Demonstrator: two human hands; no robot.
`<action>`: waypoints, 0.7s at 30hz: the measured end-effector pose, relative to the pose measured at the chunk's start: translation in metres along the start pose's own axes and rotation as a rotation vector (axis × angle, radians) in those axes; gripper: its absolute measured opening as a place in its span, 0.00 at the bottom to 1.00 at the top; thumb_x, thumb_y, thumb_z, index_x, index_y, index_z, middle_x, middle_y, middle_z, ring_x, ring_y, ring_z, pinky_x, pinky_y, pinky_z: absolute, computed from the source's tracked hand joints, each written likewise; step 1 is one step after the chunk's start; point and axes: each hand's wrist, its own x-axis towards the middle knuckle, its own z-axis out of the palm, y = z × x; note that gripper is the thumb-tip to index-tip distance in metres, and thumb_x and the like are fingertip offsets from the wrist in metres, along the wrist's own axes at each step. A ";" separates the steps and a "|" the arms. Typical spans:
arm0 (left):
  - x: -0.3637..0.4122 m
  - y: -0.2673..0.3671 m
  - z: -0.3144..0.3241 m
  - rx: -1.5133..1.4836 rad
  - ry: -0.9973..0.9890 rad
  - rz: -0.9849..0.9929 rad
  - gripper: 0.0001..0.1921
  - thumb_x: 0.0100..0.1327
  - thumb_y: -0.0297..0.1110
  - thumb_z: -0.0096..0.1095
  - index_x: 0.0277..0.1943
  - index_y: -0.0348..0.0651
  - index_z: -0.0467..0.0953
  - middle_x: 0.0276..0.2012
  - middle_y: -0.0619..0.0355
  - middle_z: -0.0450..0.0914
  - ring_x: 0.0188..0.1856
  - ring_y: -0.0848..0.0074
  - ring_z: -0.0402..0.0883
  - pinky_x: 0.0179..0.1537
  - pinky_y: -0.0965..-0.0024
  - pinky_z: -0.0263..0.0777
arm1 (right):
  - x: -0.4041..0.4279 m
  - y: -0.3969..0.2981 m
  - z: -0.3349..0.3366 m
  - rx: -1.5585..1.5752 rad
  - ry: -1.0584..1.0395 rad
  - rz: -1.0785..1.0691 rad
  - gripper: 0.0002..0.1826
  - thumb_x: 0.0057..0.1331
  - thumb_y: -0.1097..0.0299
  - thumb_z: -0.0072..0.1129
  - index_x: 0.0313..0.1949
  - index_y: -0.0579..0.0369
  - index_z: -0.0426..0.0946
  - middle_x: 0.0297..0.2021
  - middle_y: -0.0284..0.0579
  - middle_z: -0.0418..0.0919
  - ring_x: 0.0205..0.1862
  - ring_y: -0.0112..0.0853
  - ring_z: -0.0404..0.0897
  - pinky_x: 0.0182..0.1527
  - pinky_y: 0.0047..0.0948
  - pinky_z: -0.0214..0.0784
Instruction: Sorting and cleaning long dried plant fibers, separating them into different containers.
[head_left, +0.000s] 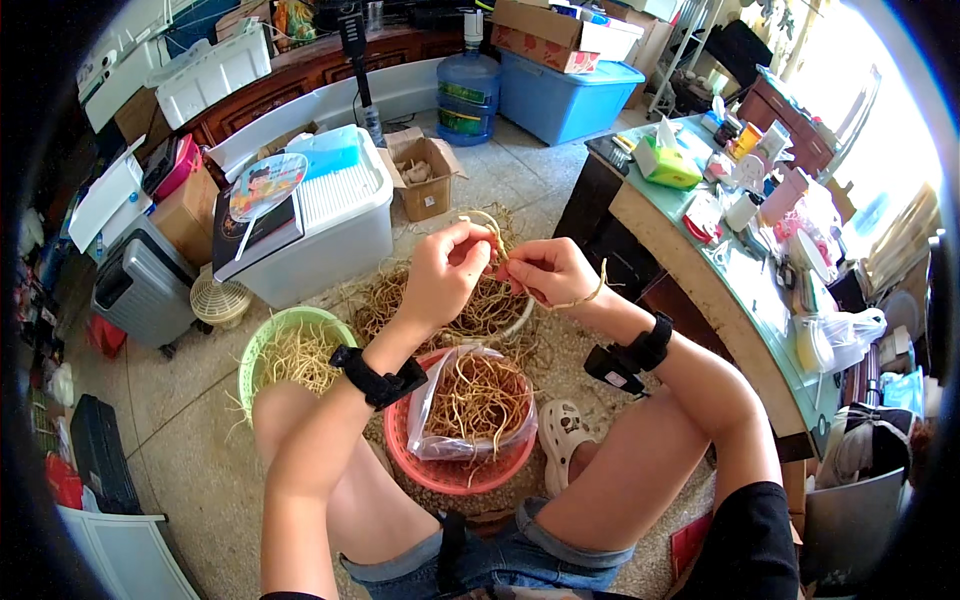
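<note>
A long, thin, pale yellow root (579, 302) is stretched between my two hands, above a heap of brown roots. My left hand (448, 271) pinches it between thumb and fingers near its upper curled end. Just to the right, my right hand (551, 271) grips the same root, whose tail bends round past the wrist. Below them, the brown root heap (480, 315) fills a pale-rimmed container and spreads onto the floor. Closer to me, a red plastic basket (461, 480) holds a clear bag of reddish-brown roots (480, 397). Paler roots (300, 352) lie in a green basket (246, 367) at left.
A white storage bin (322, 255) with a book and a hand fan on its lid stands at left. Behind the heap is a cardboard box (427, 187). A glass-topped desk (697, 262) crowded with items borders the right. A blue water bottle (469, 97) stands farther back.
</note>
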 end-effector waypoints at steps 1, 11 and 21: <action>0.000 0.000 0.000 0.000 0.000 -0.001 0.07 0.60 0.28 0.53 0.34 0.32 0.74 0.28 0.60 0.77 0.25 0.83 0.74 0.29 0.78 0.69 | 0.000 0.001 0.000 -0.067 0.013 -0.024 0.09 0.64 0.71 0.50 0.32 0.63 0.77 0.20 0.31 0.73 0.20 0.14 0.65 0.20 0.14 0.54; -0.004 0.004 0.006 0.104 0.036 0.054 0.06 0.58 0.28 0.58 0.30 0.34 0.75 0.22 0.63 0.76 0.23 0.86 0.71 0.25 0.80 0.64 | 0.003 0.012 -0.002 -0.170 -0.010 -0.123 0.08 0.59 0.71 0.52 0.29 0.62 0.78 0.17 0.37 0.74 0.21 0.20 0.70 0.24 0.22 0.61; -0.002 0.009 0.001 -0.251 0.016 -0.171 0.06 0.59 0.27 0.57 0.33 0.33 0.77 0.23 0.62 0.77 0.25 0.84 0.73 0.27 0.80 0.66 | 0.000 0.002 -0.001 -0.084 -0.045 -0.063 0.09 0.64 0.72 0.49 0.32 0.64 0.76 0.21 0.33 0.72 0.24 0.17 0.67 0.25 0.16 0.57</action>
